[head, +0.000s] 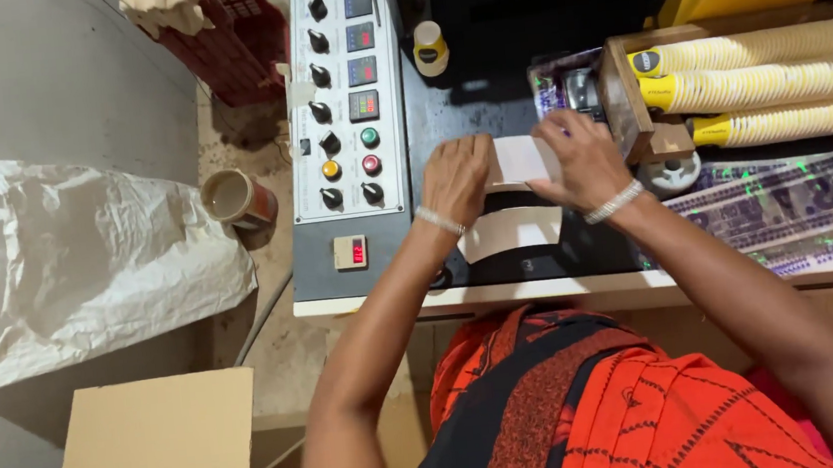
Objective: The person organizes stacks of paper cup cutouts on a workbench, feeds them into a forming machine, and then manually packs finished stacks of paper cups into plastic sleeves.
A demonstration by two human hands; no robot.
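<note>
My left hand [456, 177] and my right hand [585, 159] both grip a stack of white fan-shaped paper blanks [521, 160] between them, over the black bed of a machine [485, 97]. A second curved white blank [510, 231] lies just below, nearer me. Each wrist wears a silver bracelet. My fingers cover the ends of the stack.
A grey control panel [343, 120] with knobs, buttons and small displays sits left of my hands. Stacks of yellow-rimmed paper cups [755, 84] lie in a wooden box at right, above printed film strips [795, 201]. On the floor: a white sack [78, 264], a cup [233, 198], a cardboard box [158, 437], a red crate [234, 39].
</note>
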